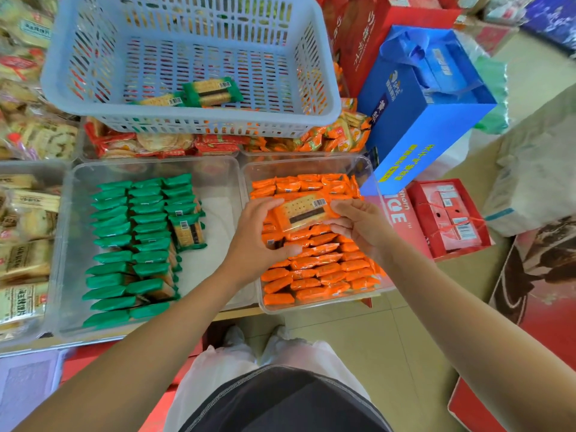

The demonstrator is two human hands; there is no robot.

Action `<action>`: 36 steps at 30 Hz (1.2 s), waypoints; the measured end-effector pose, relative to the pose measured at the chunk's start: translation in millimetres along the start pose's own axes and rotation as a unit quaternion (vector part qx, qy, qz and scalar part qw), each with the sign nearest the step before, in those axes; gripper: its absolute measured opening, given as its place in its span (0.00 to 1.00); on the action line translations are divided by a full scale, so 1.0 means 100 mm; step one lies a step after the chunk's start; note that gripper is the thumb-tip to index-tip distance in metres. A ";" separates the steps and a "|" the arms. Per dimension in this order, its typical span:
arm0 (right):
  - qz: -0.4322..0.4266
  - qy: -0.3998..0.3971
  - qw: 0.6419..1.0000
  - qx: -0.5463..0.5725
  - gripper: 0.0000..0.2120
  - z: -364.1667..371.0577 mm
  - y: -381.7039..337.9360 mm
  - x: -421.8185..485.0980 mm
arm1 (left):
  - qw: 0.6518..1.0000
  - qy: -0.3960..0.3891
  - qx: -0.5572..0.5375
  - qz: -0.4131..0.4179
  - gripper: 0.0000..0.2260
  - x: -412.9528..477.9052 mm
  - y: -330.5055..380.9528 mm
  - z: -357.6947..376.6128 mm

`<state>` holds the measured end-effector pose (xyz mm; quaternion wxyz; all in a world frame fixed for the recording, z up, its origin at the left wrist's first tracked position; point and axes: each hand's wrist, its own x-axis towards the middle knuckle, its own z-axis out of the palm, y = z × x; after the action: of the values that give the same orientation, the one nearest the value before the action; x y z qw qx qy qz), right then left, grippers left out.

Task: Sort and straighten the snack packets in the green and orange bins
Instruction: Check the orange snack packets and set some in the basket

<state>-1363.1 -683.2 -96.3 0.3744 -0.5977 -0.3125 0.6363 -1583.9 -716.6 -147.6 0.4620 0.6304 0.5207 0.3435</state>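
An orange snack packet (pixel 304 212) is held flat, barcode up, just above the clear bin (pixel 369 173) of orange packets (pixel 324 269), which stand on edge in rows. My left hand (pixel 257 241) grips its left end and my right hand (pixel 355 221) grips its right end. To the left, a second clear bin (pixel 73 244) holds green packets (pixel 124 254) in rows, with one green packet (pixel 188 233) lying face up on them; its right side is bare.
A pale blue slotted basket (pixel 327 98) sits behind the bins with two green packets (pixel 212 92) in it. A blue gift bag (pixel 417 120) and red boxes (pixel 448 216) stand to the right. More snack bins (pixel 25 244) line the left.
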 end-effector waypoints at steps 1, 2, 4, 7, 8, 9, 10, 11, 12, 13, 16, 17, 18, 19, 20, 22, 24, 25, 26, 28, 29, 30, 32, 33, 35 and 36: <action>0.002 -0.005 1.000 0.006 0.05 -0.01 -0.01 -0.01 | 0.999 0.010 0.043 0.013 0.32 0.00 0.00 0.02; 0.001 -0.013 1.000 0.007 0.05 -0.02 0.00 -0.02 | 0.997 0.026 0.070 0.018 0.30 0.00 -0.01 0.02; -0.002 -0.034 0.999 0.017 0.04 -0.05 0.00 -0.03 | 0.996 0.041 0.083 0.013 0.29 0.02 0.00 0.02; -0.011 -0.045 0.997 0.065 0.06 -0.05 0.01 -0.02 | 0.999 0.011 0.048 -0.022 0.29 0.02 0.03 0.03; -0.015 -0.045 0.996 0.082 0.06 -0.05 0.01 -0.02 | 0.999 -0.004 0.025 -0.038 0.28 0.01 0.05 0.02; -0.022 -0.049 0.994 0.091 0.06 -0.05 0.02 -0.01 | 0.998 -0.020 -0.004 -0.056 0.26 0.01 0.07 0.02; -0.034 -0.049 0.995 0.083 0.07 -0.05 0.03 -0.01 | 0.996 -0.038 -0.040 -0.076 0.24 0.01 0.08 0.01; -0.043 -0.049 0.996 0.061 0.09 -0.05 0.04 -0.01 | 0.991 -0.054 -0.082 -0.089 0.21 0.00 0.10 0.00; -0.048 -0.047 0.997 0.033 0.10 -0.06 0.04 -0.02 | 0.986 -0.062 -0.123 -0.098 0.20 0.00 0.11 0.00; -0.047 -0.044 0.998 0.012 0.09 -0.06 0.05 -0.02 | 0.980 -0.058 -0.157 -0.106 0.19 -0.01 0.11 0.00; -0.035 -0.022 0.999 0.000 0.06 -0.06 0.05 -0.03 | 0.964 -0.002 -0.230 -0.135 0.17 -0.02 0.20 -0.01; -0.033 -0.015 0.999 0.003 0.03 -0.05 0.04 -0.04 | 0.959 0.015 -0.243 -0.144 0.16 -0.01 0.20 -0.01; -0.033 -0.009 0.999 0.002 0.03 -0.06 0.04 -0.04 | 0.957 0.026 -0.248 -0.149 0.14 -0.01 0.20 -0.02; -0.034 -0.005 0.999 0.001 0.04 -0.06 0.05 -0.03 | 0.958 0.034 -0.242 -0.149 0.12 0.00 0.18 -0.02; -0.034 -0.005 0.999 -0.002 0.05 -0.07 0.06 -0.03 | 0.960 0.041 -0.235 -0.147 0.09 0.00 0.16 -0.03; -0.032 -0.008 0.999 -0.011 0.06 -0.07 0.06 -0.04 | 0.960 0.054 -0.232 -0.145 0.05 0.02 0.12 -0.04; -0.027 -0.011 1.000 -0.007 0.05 -0.08 0.08 -0.03 | 0.962 0.060 -0.227 -0.136 0.04 0.03 0.12 -0.03; -0.028 -0.011 1.000 -0.001 0.05 -0.08 0.08 -0.03 | 0.965 0.066 -0.219 -0.126 0.04 0.03 0.13 -0.02; -0.029 -0.010 1.000 0.004 0.05 -0.09 0.09 -0.02 | 0.968 0.071 -0.210 -0.117 0.04 0.04 0.13 -0.02; -0.019 -0.004 1.000 0.016 0.04 -0.08 0.10 0.00 | 0.974 0.079 -0.190 -0.095 0.04 0.06 0.10 -0.02; -0.002 0.002 1.000 0.025 0.04 -0.06 0.09 0.00 | 0.976 0.082 -0.185 -0.083 0.05 0.06 0.10 -0.03; 0.024 0.006 0.999 0.031 0.08 -0.05 0.08 0.01 | 0.980 0.081 -0.172 -0.065 0.05 0.06 0.08 -0.03; 0.096 0.008 0.995 0.032 0.18 -0.02 0.05 0.02 | 0.993 0.069 -0.093 -0.006 0.06 0.05 0.07 -0.06; 0.122 0.006 0.992 0.031 0.21 0.00 0.03 0.02 | 0.997 0.058 -0.040 0.029 0.06 0.03 0.06 -0.08; 0.131 -0.010 0.991 0.034 0.16 0.05 0.02 0.03 | 0.993 0.042 0.051 0.100 0.06 0.00 0.04 -0.12; 0.117 -0.010 0.992 0.036 0.10 0.07 0.02 0.04 | 0.987 0.038 0.082 0.131 0.05 -0.02 0.01 -0.14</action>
<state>-1370.0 -680.2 -99.9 0.3156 -0.6097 -0.2208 0.6928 -1596.3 -715.2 -142.0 0.3393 0.7156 0.4772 0.3809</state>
